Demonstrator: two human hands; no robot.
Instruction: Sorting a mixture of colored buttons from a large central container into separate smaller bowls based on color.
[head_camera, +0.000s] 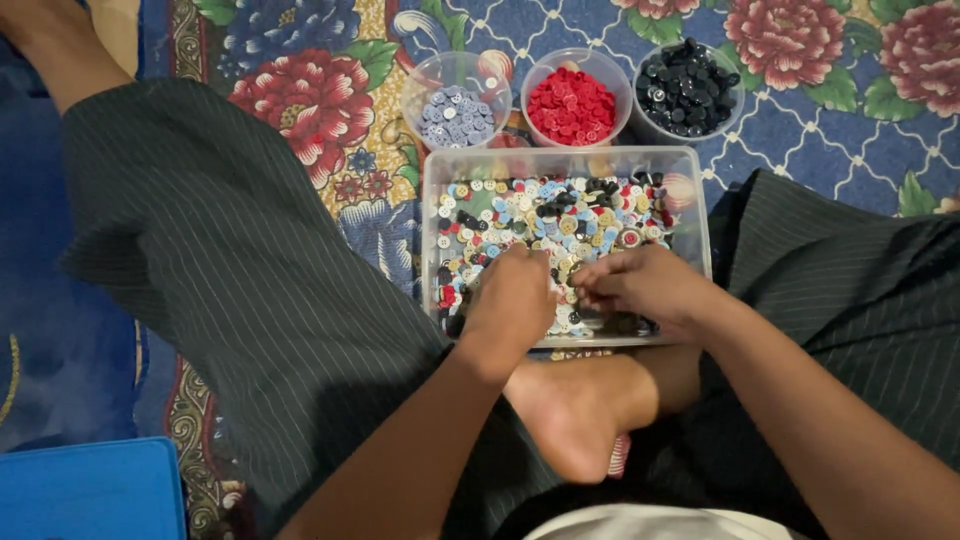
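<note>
Over the clear tray (700, 215) of mixed buttons (560, 225), left hand (512, 300) and right hand (640, 285) curl fingers downward, pinch unclear; buttons could slip back unsorted

Both hands (510, 300) (640, 285) cover buttons at tray (700, 215) near edge; fingertip grasp indiscernible. Blue box (90, 490) cropped.

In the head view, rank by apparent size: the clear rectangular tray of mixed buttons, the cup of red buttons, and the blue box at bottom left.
1. Clear rectangular tray
2. Blue box, cut off by the frame and nearer the camera, so unsure
3. Cup of red buttons
</note>
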